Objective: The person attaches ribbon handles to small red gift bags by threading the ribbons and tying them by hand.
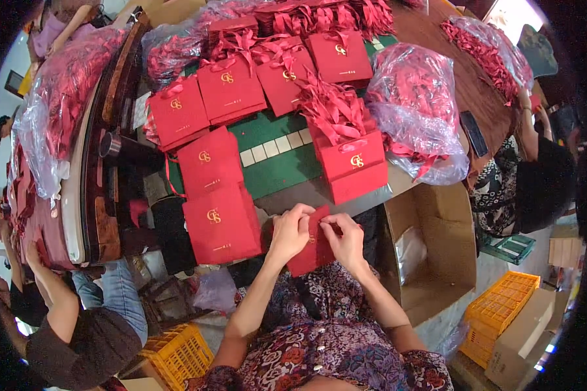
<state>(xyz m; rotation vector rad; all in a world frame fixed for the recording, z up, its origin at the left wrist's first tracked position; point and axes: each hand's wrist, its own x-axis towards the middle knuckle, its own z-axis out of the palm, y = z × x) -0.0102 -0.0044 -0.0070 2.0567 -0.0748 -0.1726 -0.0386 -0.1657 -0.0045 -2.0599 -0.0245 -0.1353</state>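
Both hands up front, on one small red bag [314, 252] between the torso and the table edge, bag tilted, top leaning right. Left hand [289, 236] has a narrow grip, thumb and bent fingers closed on the bag's upper left side. Right hand [346, 240] also narrow, thumb and index tips pinching near the upper right edge. Can't tell if a bit of ribbon sits between the fingertips, too small and partly covered by the fingers

Just left of the left hand: front stack of red bags [223, 225], gold lettering on the face, near the table edge. Second stack [209, 158] right behind it. More red bags in a row further back, ribbons on top

Ahead of the right hand: upright bundle of red bags [357, 171] with a heap of loose ribbon handles [336, 112] over it. Beside that, clear plastic sack [414, 98] full of red stuff. Green table surface [262, 130] shows between the stacks, row of white tiles [272, 149] across it

Right side: open cardboard box [447, 244] below table level, dark phone [474, 133] on the brown tabletop, orange crate [500, 306] on the floor. Co-workers at both sides, one in a dark top [88, 345] lower left
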